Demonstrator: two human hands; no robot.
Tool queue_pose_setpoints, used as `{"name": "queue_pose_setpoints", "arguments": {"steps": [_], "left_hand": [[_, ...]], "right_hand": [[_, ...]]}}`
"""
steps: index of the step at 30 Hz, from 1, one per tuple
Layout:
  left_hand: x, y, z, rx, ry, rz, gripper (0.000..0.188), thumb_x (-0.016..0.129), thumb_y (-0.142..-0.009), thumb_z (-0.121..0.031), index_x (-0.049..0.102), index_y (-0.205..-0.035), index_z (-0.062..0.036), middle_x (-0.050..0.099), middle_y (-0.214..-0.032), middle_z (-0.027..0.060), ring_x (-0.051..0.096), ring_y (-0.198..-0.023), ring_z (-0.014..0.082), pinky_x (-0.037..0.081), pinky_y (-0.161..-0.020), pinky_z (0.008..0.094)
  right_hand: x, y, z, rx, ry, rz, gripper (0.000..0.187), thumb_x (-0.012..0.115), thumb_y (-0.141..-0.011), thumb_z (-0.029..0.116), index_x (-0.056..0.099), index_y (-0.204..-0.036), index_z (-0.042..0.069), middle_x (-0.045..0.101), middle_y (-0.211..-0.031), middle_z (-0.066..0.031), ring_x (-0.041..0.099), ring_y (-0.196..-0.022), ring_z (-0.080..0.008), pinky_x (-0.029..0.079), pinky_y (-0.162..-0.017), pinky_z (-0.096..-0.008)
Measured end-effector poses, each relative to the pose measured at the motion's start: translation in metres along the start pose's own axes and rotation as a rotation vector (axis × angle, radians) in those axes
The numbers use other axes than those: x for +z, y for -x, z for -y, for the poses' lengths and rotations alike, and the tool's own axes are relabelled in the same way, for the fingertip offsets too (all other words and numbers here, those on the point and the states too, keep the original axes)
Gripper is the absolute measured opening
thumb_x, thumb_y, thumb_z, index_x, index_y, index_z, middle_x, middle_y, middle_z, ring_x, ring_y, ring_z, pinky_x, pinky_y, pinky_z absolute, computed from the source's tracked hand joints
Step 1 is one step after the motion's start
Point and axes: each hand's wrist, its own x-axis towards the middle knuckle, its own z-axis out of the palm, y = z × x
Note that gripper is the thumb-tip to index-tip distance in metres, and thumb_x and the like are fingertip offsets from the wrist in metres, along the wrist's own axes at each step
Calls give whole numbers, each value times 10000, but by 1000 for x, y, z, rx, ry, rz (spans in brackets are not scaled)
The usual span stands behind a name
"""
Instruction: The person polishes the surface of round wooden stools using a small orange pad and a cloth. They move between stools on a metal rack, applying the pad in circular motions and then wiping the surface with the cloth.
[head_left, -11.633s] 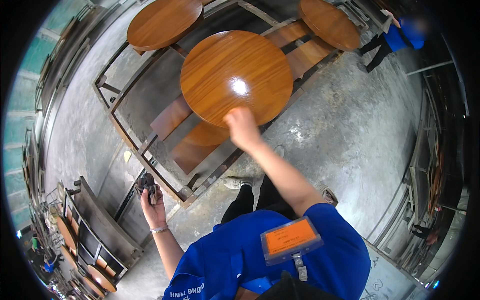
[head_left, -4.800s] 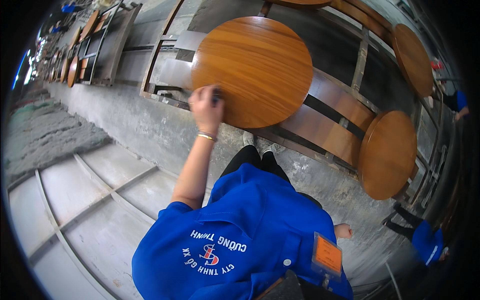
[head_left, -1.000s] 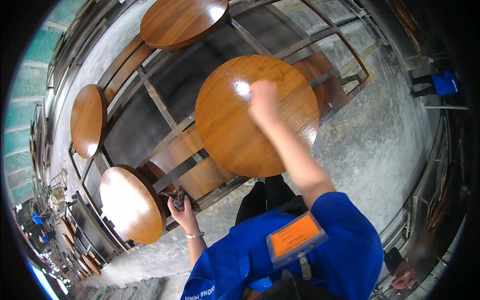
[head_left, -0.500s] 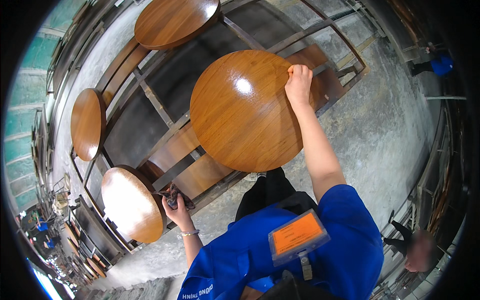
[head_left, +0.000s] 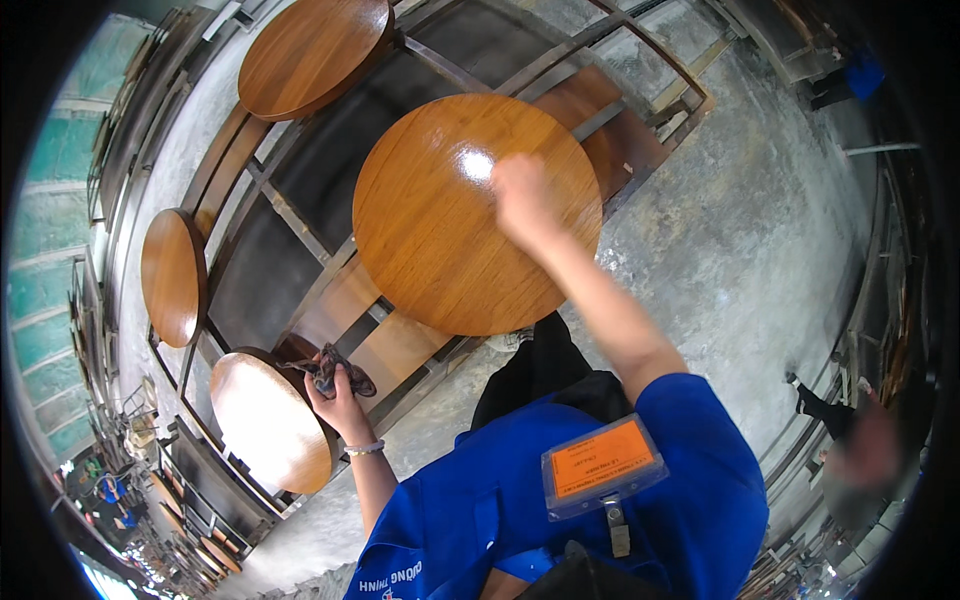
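Observation:
A round, glossy brown wooden top (head_left: 440, 240) lies in front of me on a dark frame. Over its right half is my right hand (head_left: 525, 195), smeared by motion. Its fingers cannot be made out, nor whether it touches the wood. My left hand (head_left: 338, 400) grips a crumpled, dark patterned rag (head_left: 335, 372), held beside the shiny round top (head_left: 268, 425) at the near left.
Two more round wooden tops, one at the far left (head_left: 315, 55) and one at the left (head_left: 172, 275), sit on the same metal frame (head_left: 290, 210). Flat brown boards (head_left: 398, 352) lie across it. Another person (head_left: 845, 430) is at the right on the concrete floor (head_left: 720, 260).
My right hand has left the right rim of the round top and swung left over its surface. My left hand, still holding the rag, has shifted slightly left and up.

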Motion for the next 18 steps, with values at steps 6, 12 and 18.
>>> {"name": "queue_pose_setpoints", "arguments": {"steps": [6,12,18], "left_hand": [[0,0,-3,-40,53,-59,408,697,-1029,-22,574,-1416,18,716,-1226,90,687,-1023,148,579,-885,298],[34,-17,-14,-13,37,-30,426,706,-1030,-39,560,-1424,33,716,-1241,90,686,-1031,149,576,-898,303],[27,-17,-13,-25,90,-19,449,692,-1033,-17,533,-1448,45,701,-1317,123,686,-1132,178,583,-966,323]], "right_hand": [[-13,-13,-44,154,242,-140,176,609,-879,-46,660,-1006,64,625,-1059,-153,561,-1071,-375,448,-981,-501],[52,88,140,-353,-200,134,96,598,-886,69,617,-980,67,629,-1035,-145,624,-1083,-351,508,-992,-490],[-15,45,19,-103,-91,116,159,577,-853,5,650,-980,67,632,-1002,-165,606,-1025,-383,482,-918,-487]]}}
